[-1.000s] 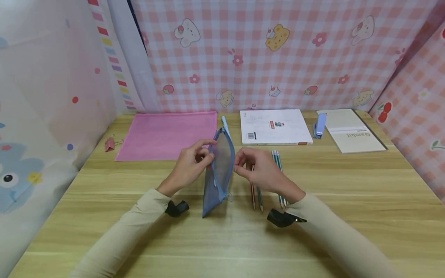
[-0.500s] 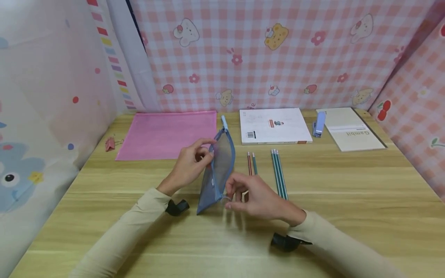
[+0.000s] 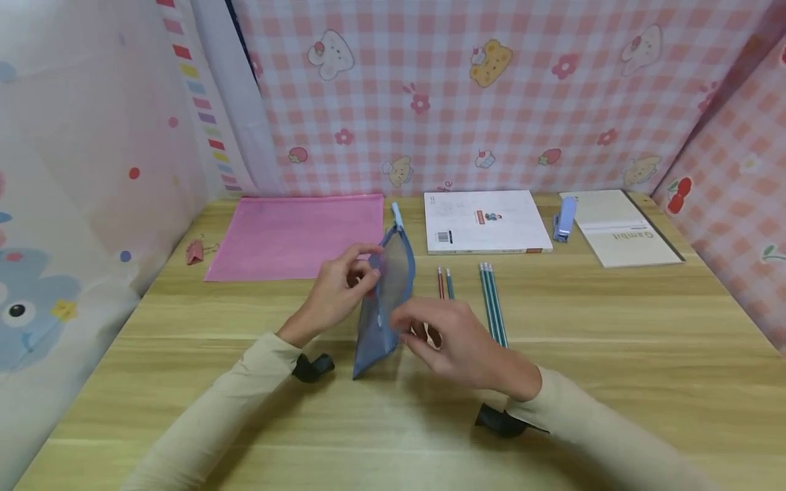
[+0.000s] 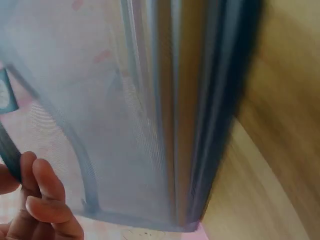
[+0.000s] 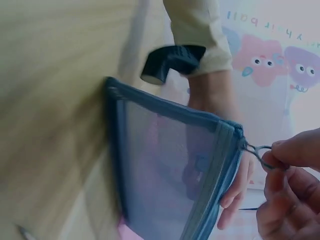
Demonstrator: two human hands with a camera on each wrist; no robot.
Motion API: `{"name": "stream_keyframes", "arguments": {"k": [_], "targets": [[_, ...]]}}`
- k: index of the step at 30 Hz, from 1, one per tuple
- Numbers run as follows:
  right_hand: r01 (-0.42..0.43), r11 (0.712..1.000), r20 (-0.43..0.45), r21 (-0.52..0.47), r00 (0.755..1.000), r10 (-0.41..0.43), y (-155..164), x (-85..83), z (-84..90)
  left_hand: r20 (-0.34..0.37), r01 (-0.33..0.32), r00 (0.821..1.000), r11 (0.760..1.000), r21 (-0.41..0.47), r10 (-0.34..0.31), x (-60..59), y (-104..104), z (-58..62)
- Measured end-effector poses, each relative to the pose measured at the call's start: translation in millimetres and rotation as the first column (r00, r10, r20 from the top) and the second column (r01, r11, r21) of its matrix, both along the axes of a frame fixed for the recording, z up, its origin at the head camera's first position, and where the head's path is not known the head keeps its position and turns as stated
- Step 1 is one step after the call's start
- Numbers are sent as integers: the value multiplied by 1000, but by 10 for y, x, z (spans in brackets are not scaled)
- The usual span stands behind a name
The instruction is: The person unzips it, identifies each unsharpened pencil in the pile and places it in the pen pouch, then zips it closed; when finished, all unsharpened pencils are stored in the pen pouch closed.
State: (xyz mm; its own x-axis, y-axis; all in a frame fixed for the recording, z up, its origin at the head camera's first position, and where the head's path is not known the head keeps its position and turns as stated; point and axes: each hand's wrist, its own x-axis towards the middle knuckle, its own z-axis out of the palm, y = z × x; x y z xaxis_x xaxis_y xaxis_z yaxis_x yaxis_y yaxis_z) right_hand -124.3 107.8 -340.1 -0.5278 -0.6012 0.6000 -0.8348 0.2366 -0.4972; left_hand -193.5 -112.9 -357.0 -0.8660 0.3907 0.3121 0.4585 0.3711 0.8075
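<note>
A blue mesh zip pouch stands on edge over the table, its zipped mouth gaping upward. With thumb and fingers my left hand pinches one side of that mouth; the left wrist view shows the fingertips at the blue edge band. At the pouch's near end is my right hand. Between its thumb and fingers it pinches a thin cord loop tied at the zip's end, seen in the right wrist view. To the right lie a red pencil, a green pencil and several more green pencils.
Along the back lie a pink folder, a white book and a cream notebook, with a lilac stapler beside it. A pink binder clip is at far left. Patterned cloth walls enclose the wooden table.
My right hand came down from the pouch's far rim to the cord at the near end, then rose slightly. My left hand kept its grip, and the pouch shifted a little.
</note>
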Motion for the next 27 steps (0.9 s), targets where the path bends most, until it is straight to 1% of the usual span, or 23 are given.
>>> {"name": "stream_keyframes", "arguments": {"k": [1, 2, 4, 7, 9, 10, 11, 12, 13, 14, 15, 16, 18, 19, 20, 21, 22, 23, 25, 27], "targets": [[4, 1000, -9, -4, 1000, -4, -15, -19, 32, -4, 14, 1000, 1000, -3, -14, 20, 0, 6], [5, 1000, 1, -5, 1000, -5, -31, -39, 59, -6, 27, 1000, 1000, -7, -27, 47, -3, 9], [-6, 1000, 45, -11, 999, 7, -69, -74, 92, -1, 43, 999, 999, -19, -43, 138, -23, 10], [-16, 999, 123, -34, 992, 20, -127, -104, 87, 28, 71, 997, 997, -39, -70, 357, -82, 5], [-21, 999, 162, -50, 986, 29, -160, -106, 72, 25, 99, 995, 992, -82, -98, 520, -122, -5], [-22, 998, 176, -57, 984, 32, -172, -105, 64, 10, 113, 994, 987, -118, -113, 595, -137, -13], [-21, 998, 185, -61, 982, 32, -181, -102, 57, -23, 122, 992, 979, -160, -128, 661, -142, -16], [-17, 998, 195, -63, 980, 29, -189, -96, 59, -75, 120, 988, 970, -209, -138, 715, -141, -21], [-14, 998, 201, -66, 979, 27, -195, -94, 55, -145, 108, 978, 960, -259, -149, 756, -134, -30], [-10, 998, 206, -68, 978, 24, -199, -93, 52, -225, 82, 962, 950, -300, -155, 790, -124, -41], [-7, 997, 209, -70, 978, 22, -202, -89, 51, -311, 42, 938, 941, -335, -152, 818, -112, -49], [-7, 997, 209, -71, 978, 22, -207, -85, 51, -397, -4, 906, 934, -358, -148, 840, -101, -58], [-9, 997, 207, -75, 978, 24, -223, -73, 53, -549, -97, 825, 923, -372, -135, 878, -80, -71], [-11, 997, 208, -79, 978, 28, -230, -68, 53, -608, -138, 784, 917, -374, -130, 895, -73, -75], [-14, 996, 209, -83, 977, 31, -238, -62, 55, -655, -176, 746, 910, -374, -125, 912, -67, -73], [-17, 996, 209, -87, 977, 35, -245, -56, 56, -691, -208, 712, 903, -375, -123, 930, -62, -70], [-16, 996, 208, -91, 978, 35, -251, -52, 58, -720, -236, 683, 896, -376, -123, 945, -58, -66], [-12, 996, 203, -93, 979, 31, -257, -51, 60, -743, -261, 657, 888, -378, -123, 959, -56, -58], [-3, 995, 199, -101, 980, 23, -262, -56, 61, -775, -298, 619, 874, -383, -128, 990, -53, -36], [3, 995, 187, -96, 982, 15, -264, -75, 49, -796, -330, 591, 862, -385, -129, 1019, -59, -11]]}}
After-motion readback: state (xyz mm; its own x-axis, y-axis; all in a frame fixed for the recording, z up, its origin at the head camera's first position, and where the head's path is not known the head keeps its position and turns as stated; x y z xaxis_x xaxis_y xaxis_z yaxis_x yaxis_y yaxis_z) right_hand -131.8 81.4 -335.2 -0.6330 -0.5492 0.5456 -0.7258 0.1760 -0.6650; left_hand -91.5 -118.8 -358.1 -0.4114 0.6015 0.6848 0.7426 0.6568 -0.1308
